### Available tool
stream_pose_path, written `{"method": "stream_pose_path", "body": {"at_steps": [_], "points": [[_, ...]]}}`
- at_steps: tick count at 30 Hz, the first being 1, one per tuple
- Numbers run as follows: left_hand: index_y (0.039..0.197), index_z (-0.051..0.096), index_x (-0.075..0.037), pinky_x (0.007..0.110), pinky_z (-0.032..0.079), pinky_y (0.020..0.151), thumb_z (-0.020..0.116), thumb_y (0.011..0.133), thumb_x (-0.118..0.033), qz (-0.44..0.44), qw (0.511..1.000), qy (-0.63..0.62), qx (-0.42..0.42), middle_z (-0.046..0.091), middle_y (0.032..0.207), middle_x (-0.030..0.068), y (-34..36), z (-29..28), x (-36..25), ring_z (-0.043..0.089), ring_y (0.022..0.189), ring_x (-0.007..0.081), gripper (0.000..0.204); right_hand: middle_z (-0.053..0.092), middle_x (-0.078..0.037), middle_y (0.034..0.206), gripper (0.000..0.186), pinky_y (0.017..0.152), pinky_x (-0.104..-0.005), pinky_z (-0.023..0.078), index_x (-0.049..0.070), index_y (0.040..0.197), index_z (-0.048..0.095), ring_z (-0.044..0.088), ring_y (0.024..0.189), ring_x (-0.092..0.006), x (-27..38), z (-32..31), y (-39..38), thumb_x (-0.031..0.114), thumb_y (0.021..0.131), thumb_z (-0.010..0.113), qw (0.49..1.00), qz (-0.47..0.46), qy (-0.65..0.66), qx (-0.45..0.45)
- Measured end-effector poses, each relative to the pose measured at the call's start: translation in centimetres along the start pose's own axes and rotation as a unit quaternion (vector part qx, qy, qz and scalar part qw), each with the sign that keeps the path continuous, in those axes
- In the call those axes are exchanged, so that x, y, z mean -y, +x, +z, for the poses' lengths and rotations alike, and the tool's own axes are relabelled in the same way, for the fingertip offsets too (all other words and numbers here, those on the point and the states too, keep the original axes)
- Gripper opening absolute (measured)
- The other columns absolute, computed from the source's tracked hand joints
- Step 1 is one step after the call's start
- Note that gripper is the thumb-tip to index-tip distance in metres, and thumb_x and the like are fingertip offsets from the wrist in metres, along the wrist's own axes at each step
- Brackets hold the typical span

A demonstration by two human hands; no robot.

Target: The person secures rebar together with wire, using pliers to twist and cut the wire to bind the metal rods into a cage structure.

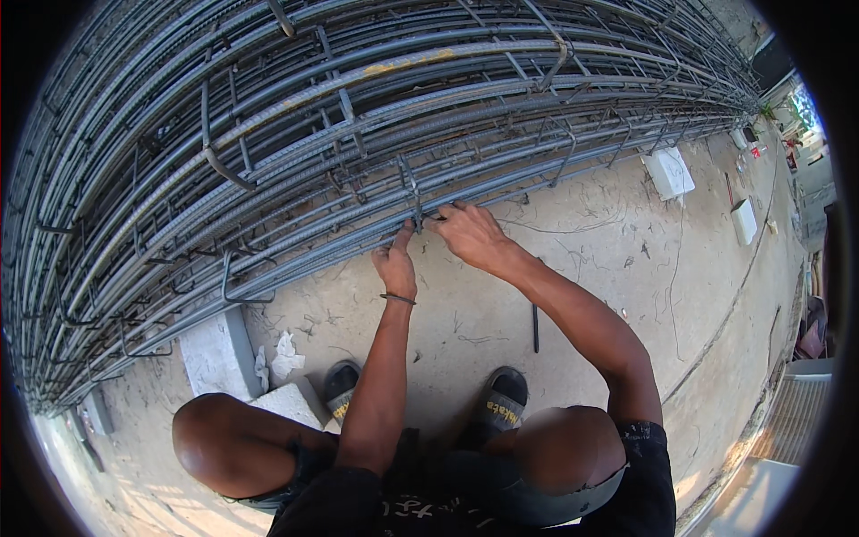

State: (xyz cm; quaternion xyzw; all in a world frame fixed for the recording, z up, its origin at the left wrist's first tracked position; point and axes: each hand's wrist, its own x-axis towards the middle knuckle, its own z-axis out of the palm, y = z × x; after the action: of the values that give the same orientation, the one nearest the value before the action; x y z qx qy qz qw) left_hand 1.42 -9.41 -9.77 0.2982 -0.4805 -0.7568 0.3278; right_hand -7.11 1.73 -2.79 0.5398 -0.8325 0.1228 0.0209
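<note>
Knees [219, 443] foremost; left grip [395, 267] and right grip [468, 234] curl at rebar [344, 240], closure and hold unclear; slipping on ridged steel could scrape skin

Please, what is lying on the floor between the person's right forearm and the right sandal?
In the head view, a thin dark rod lies there, between the right forearm and the right sandal.

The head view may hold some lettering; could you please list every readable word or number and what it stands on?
Right sandal: one yellow word, not copied here.
Left sandal: yellow lettering, too small to read surely.
Dark shirt: white characters, too blurred to read.
Right sleeve: white marks, too small to read.
</note>
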Motion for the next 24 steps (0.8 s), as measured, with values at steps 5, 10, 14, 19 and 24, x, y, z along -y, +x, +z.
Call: {"method": "stream_pose_path", "body": {"at_steps": [5,10,14,19,24], "points": [[0.093,0.069,0.003,0.024,0.043,0.066,0.069,0.086,-0.014,-0.018,0.993,0.105,0.039,0.067,0.084,0.0042,0.2,-1.2,0.2,0.057,0.073,0.0092,0.019,0.058,-0.016,0.091,0.033,0.071,-0.0438,0.051,0.004,0.103,0.066,0.061,0.084,-0.0348,0.5,1.1,-0.7,-0.004,0.073,0.054,0.995,0.016,0.09,-0.036],[0.09,0.07,0.006,0.025,0.045,0.063,0.063,0.09,-0.016,-0.006,0.969,0.206,0.133,0.068,0.073,0.0055,0.3,-2.4,0.9,0.057,0.066,0.0093,0.022,0.057,-0.017,0.095,0.035,0.076,-0.0444,0.05,0.0,0.105,0.063,0.059,0.088,-0.0357,0.5,1.6,-0.7,-0.006,0.072,0.052,0.989,0.014,0.142,-0.04],[0.092,0.07,0.002,0.028,0.048,0.061,0.062,0.089,-0.013,0.074,0.967,0.193,0.151,0.068,0.071,0.0079,-0.1,-2.7,1.9,0.061,0.064,0.012,0.017,0.058,-0.016,0.096,0.034,0.075,-0.0433,0.05,0.001,0.104,0.064,0.06,0.088,-0.0349,0.9,1.9,-1.2,-0.005,0.072,0.053,0.986,0.018,0.139,-0.086],[0.087,0.069,-0.002,0.032,0.049,0.056,0.061,0.083,-0.003,0.183,0.906,0.373,0.083,0.065,0.069,0.0125,-1.4,-2.4,2.2,0.065,0.064,0.0233,0.01,0.063,-0.018,0.094,0.032,0.068,-0.0415,0.052,0.002,0.104,0.062,0.064,0.081,-0.0348,2.9,3.2,-3.1,-0.005,0.074,0.056,0.96,0.143,0.189,-0.149],[0.082,0.068,-0.003,0.036,0.048,0.056,0.059,0.077,0.002,0.254,0.882,0.391,0.069,0.063,0.067,0.0124,-2.6,-1.7,2.5,0.062,0.062,0.0295,0.012,0.065,-0.019,0.084,0.016,0.063,-0.0404,0.051,0.001,0.097,0.062,0.064,0.075,-0.0354,3.7,5.2,-4.9,0.0,0.081,0.058,0.921,0.191,0.251,-0.229]]}}
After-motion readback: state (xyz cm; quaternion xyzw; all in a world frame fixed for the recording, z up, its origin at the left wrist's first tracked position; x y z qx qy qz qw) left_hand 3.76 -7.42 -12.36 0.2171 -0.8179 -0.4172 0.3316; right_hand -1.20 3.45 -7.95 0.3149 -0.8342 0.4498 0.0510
